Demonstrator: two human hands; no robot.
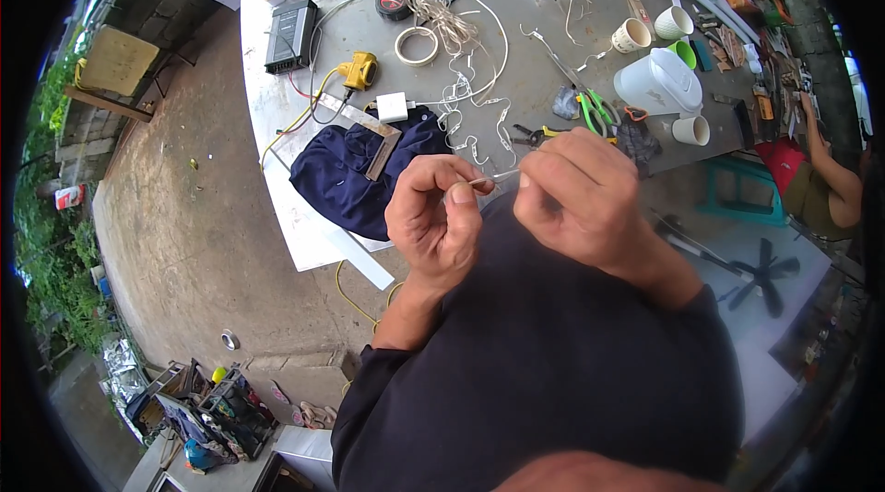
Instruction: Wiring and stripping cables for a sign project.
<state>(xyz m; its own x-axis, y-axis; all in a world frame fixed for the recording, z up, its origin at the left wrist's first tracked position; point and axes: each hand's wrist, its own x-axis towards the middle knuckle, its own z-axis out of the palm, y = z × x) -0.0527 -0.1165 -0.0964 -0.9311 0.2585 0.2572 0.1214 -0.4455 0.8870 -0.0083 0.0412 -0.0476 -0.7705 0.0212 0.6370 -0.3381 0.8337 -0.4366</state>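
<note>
A broad grey metal table point(530, 12) spans the upper frame; a crumpled navy-blue cloth point(323, 165) lies left of centre. At centre, right hand point(585, 192) and left hand point(431, 220), fingers narrowed, pinch a thin whitish wire point(503, 176).

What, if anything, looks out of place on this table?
The dark blue cloth lies bunched up near the yellow connector and white adapter; a soft heap seems odd beside electrical gear.

Thin whitish strand point(499, 177), short visible stretch, nearly straight, held aloft, slanting slightly up rightward
</note>
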